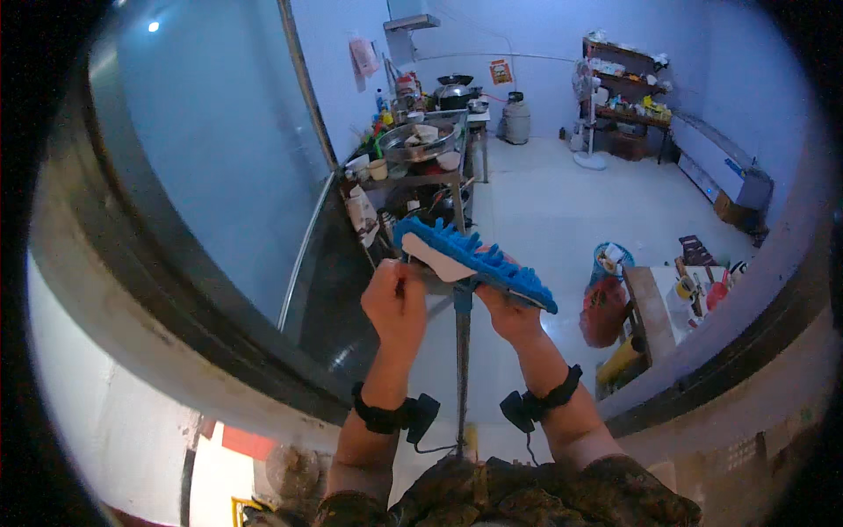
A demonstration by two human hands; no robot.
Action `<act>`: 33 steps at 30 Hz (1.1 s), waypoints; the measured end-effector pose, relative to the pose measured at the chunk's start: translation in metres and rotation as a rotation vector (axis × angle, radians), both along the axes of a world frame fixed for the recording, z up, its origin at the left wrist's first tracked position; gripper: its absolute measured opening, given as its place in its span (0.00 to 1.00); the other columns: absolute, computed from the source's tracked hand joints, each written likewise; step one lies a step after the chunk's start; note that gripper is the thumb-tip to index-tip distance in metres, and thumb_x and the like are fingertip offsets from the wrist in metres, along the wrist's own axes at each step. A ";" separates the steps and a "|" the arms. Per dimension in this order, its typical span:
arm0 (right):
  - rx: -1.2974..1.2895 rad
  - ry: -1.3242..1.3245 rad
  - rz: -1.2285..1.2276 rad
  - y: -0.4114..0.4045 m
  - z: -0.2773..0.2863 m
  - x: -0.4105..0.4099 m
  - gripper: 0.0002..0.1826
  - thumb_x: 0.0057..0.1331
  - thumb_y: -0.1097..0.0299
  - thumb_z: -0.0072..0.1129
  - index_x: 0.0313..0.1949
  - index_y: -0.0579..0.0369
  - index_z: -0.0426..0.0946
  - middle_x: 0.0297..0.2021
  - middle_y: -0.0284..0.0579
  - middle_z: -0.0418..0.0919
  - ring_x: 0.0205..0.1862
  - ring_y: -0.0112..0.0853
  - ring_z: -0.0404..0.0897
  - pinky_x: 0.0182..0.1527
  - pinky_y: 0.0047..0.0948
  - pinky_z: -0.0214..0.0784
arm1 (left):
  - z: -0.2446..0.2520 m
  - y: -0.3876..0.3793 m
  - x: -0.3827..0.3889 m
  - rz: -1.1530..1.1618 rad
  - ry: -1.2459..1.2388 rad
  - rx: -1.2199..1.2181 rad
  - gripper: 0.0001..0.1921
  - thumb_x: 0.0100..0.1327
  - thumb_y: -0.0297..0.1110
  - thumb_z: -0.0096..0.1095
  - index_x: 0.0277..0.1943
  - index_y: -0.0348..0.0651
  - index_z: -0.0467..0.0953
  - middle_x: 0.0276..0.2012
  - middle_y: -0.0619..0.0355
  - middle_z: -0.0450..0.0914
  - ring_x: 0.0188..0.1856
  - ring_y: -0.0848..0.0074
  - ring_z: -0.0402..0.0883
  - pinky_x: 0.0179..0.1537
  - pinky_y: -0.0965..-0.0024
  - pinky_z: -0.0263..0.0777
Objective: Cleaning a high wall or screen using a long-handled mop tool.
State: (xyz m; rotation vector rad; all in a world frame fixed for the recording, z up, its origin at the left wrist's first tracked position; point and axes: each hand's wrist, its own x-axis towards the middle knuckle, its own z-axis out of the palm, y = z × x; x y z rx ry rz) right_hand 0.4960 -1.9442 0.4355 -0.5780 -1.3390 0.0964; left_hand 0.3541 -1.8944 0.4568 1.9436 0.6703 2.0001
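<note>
A flat mop is held head-up in front of me. Its blue chenille pad [477, 257] slopes down to the right, and a pale pocket or plate [438, 259] shows on its near side. From the head, a dark mop pole [463, 369] runs down between my forearms towards my body. My left hand [395, 300] is curled at the pad's left end, its fingertips partly hidden at the edge. Beneath the right half, my right hand [510, 315] grips the mop head, with most fingers hidden behind it.
Left stands a metal-legged table [421, 178] with a large basin [418, 141] and bowls. A glass partition [217, 145] borders that side. On the right are a red bag [602, 313], a blue basket [612, 257] and a small cluttered table [658, 296]. A pedestal fan [589, 132] stands farther back.
</note>
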 end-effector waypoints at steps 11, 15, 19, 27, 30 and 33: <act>-0.142 0.631 0.298 0.118 -0.023 0.066 0.17 0.61 0.72 0.53 0.49 0.55 0.64 0.44 0.42 0.71 0.44 0.34 0.72 0.45 0.35 0.70 | -0.008 0.137 0.089 -0.210 0.221 0.137 0.03 0.55 0.27 0.59 0.29 0.42 0.72 0.22 0.53 0.73 0.23 0.68 0.73 0.21 0.72 0.63; -0.127 0.732 0.347 0.127 -0.010 0.095 0.19 0.63 0.68 0.50 0.53 0.54 0.62 0.47 0.46 0.70 0.45 0.42 0.74 0.39 0.42 0.76 | -0.023 0.170 0.123 -0.302 -0.060 0.092 0.07 0.56 0.30 0.60 0.35 0.40 0.71 0.27 0.54 0.74 0.28 0.72 0.74 0.23 0.75 0.63; -0.133 0.783 0.257 0.134 -0.022 0.132 0.19 0.63 0.68 0.48 0.54 0.53 0.61 0.47 0.45 0.70 0.43 0.42 0.75 0.37 0.41 0.76 | -0.022 0.185 0.175 -0.677 0.020 -0.207 0.09 0.58 0.29 0.59 0.41 0.40 0.70 0.29 0.57 0.73 0.32 0.77 0.73 0.33 0.77 0.67; -0.306 0.826 -0.272 0.132 -0.052 0.230 0.19 0.64 0.59 0.51 0.48 0.59 0.66 0.45 0.41 0.70 0.47 0.30 0.66 0.50 0.30 0.58 | -0.052 0.177 0.299 -1.494 -0.172 -0.766 0.25 0.59 0.38 0.58 0.57 0.45 0.59 0.51 0.54 0.68 0.50 0.67 0.70 0.47 0.62 0.69; -0.481 0.785 -0.487 0.128 -0.050 0.259 0.23 0.63 0.57 0.52 0.52 0.57 0.64 0.48 0.41 0.68 0.49 0.31 0.66 0.53 0.32 0.58 | -0.064 0.184 0.340 -1.856 -0.123 -1.050 0.26 0.60 0.39 0.55 0.59 0.47 0.56 0.56 0.56 0.64 0.56 0.62 0.66 0.47 0.55 0.71; -0.478 0.904 -0.365 0.110 -0.020 0.263 0.26 0.61 0.59 0.55 0.56 0.56 0.60 0.51 0.43 0.66 0.52 0.33 0.66 0.56 0.34 0.57 | -0.071 0.172 0.375 -1.896 -0.028 -0.966 0.26 0.56 0.36 0.59 0.57 0.45 0.60 0.51 0.55 0.68 0.49 0.66 0.71 0.37 0.63 0.75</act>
